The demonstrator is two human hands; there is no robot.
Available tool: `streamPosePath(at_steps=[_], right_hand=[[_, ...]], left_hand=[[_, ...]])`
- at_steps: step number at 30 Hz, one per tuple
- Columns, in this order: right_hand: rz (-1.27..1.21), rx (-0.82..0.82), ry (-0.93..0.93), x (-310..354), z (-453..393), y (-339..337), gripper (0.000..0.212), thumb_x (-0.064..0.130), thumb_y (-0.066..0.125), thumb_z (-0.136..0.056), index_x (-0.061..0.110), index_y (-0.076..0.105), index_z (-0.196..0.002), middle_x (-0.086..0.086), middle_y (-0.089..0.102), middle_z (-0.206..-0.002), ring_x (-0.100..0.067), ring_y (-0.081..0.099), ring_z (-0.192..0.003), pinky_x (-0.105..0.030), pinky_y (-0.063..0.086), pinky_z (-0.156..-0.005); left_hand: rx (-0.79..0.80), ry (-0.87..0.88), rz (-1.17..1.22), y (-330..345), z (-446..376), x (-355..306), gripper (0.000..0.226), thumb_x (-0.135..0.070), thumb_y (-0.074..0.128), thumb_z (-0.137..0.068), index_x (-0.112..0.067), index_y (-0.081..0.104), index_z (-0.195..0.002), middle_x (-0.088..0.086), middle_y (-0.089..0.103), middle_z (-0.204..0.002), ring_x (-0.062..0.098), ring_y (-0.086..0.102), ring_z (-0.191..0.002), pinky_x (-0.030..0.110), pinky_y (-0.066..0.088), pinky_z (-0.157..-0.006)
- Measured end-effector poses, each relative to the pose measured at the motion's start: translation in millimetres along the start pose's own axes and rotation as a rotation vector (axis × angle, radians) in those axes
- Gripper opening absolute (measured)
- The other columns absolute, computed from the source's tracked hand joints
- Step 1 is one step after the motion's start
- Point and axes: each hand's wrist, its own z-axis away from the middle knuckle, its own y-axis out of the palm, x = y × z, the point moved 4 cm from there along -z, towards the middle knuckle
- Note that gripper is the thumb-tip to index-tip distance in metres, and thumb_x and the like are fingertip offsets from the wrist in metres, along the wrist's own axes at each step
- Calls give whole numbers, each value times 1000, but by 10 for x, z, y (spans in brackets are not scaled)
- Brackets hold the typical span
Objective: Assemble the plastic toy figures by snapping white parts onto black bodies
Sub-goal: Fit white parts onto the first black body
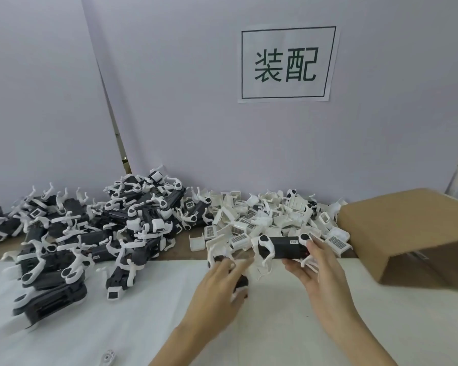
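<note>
Your right hand (318, 265) has its fingers wrapped around a black body (283, 247) with white legs, held just in front of the white parts pile (270, 220). Your left hand (222, 281), left of that pile's front edge, rests loosely spread fingers on another blurry figure (239, 282).
</note>
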Motion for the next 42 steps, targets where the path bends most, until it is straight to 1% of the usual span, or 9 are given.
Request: streamPosePath(at_steps=[6, 11, 15, 20, 25, 28, 31, 36, 42], right_hand=[[-17, 22, 75, -142, 20, 125, 58, 37, 77, -80, 6, 63, -127, -20, 66, -105, -41, 74, -99, -47, 54, -101], [-55, 98, 186, -266, 76, 250, 60, 35, 74, -84, 1, 60, -130, -29, 69, -121, -48, 71, -106, -43, 58, -91], [-13, 178, 333, -292, 120, 266, 54, 42, 67, -93, 2, 65, -128, -30, 72, -116, -45, 74, -100, -35, 63, -74], [183, 214, 301, -195, 111, 228, 65, 65, 57, -85, 15, 67, -126, -21, 76, -109, -45, 74, -95, -42, 59, -69], [176, 296, 199, -156, 108, 195, 70, 66, 58, -94, 1, 64, -120, -15, 69, -117, -33, 67, -118, -47, 61, -83], [316, 377, 113, -153, 154, 227, 48, 56, 73, -87, 14, 73, -111, -16, 62, -111, -23, 63, -113, -40, 60, -89], [304, 328, 120, -200, 155, 223, 40, 42, 82, -85, 17, 75, -115, -8, 72, -115, -21, 67, -112, -28, 58, -83], [109, 306, 269, -281, 138, 204, 50, 24, 79, -83, 3, 67, -127, -18, 67, -131, -20, 65, -121, -28, 59, -84], [166, 357, 261, -314, 112, 191, 52, 38, 92, -74, 8, 76, -113, -3, 72, -116, -8, 66, -108, -25, 58, -88]], left_hand=[[-263, -185, -307, -357, 12, 242, 82, 22, 69, -60, -1, 61, -139, 31, 50, -149, 52, 47, -142, 63, 46, -112], [-106, 91, 110, -308, -12, 30, 105, -11, 79, -91, -48, 14, -165, -15, 10, -173, 7, 24, -155, 28, 30, -121], [-201, 145, 145, -285, -42, -12, 77, -18, 82, -92, -39, 42, -155, -12, 42, -151, 9, 48, -131, 29, 48, -106], [-179, 67, 339, -318, -17, 7, 72, -34, 84, -90, -43, 48, -152, -25, 51, -137, -2, 54, -111, 8, 42, -89], [-118, -279, 757, -261, 24, 32, 43, -52, 77, -91, -49, 60, -131, -26, 65, -117, 4, 63, -100, 16, 48, -88], [-144, -377, 933, -258, -3, 23, 30, -64, 64, -88, -37, 68, -99, -23, 59, -80, 10, 57, -80, 21, 43, -74], [-198, -464, 1041, -225, -7, 34, 52, -68, 64, -84, -27, 69, -117, -15, 65, -81, 12, 61, -74, 20, 48, -70], [-120, -534, 1136, -133, 11, 86, 59, -74, 73, -73, -39, 74, -121, 2, 75, -84, 14, 69, -87, 33, 47, -93], [-127, -544, 1192, -109, 5, 50, 62, -75, 73, -77, -27, 77, -117, -1, 66, -80, 15, 60, -83, 40, 42, -94]])
